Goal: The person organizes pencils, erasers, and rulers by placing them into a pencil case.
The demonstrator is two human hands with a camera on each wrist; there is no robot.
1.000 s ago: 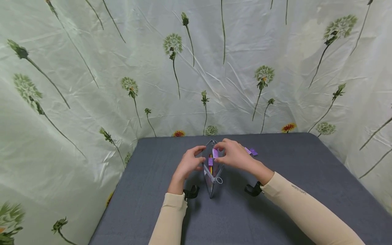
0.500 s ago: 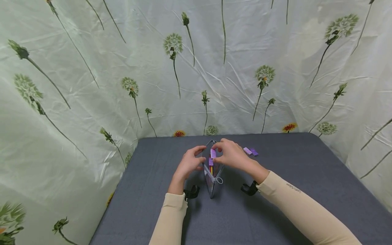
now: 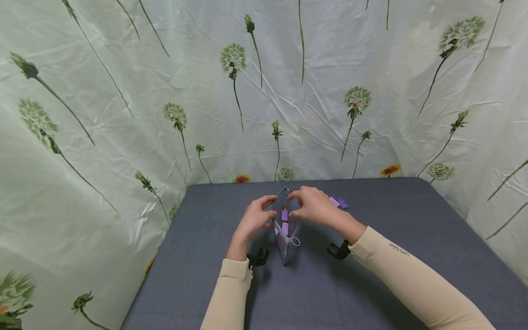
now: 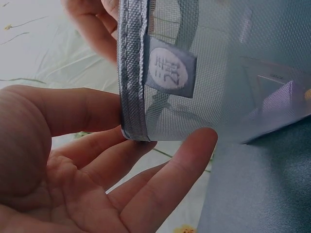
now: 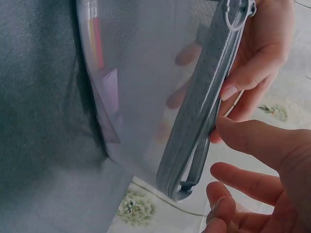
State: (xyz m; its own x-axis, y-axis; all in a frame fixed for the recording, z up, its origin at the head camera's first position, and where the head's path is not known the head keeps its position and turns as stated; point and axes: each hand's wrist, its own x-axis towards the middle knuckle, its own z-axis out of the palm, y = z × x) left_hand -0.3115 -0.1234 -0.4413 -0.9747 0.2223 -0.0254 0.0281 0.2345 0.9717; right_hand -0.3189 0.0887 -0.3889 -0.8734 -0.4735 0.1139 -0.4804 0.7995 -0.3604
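Note:
A grey mesh zip pouch (image 3: 282, 238) stands on the table with its zipped mouth spread apart at the top. My left hand (image 3: 256, 217) pinches its left rim between thumb and fingers. On the opposite side, my right hand (image 3: 315, 206) is at the right rim, thumb and forefinger apart with nothing between them. Down in the pouch lie two small purple blocks, one farther back (image 3: 284, 214) and one nearer (image 3: 285, 228). Slim yellow and red sticks (image 5: 98, 43) show through the mesh in the right wrist view. A clear set square (image 4: 260, 80) shows inside in the left wrist view.
Behind my right hand, a light purple block (image 3: 334, 201) and a darker purple block (image 3: 343, 203) lie on the dark grey table (image 3: 198, 275). A flower-printed cloth (image 3: 264, 91) hangs beyond the table's back edge.
A light purple block that my right thumb and forefinger pinched over the pouch mouth has been let go and now lies inside. The left hand stays on the rim.

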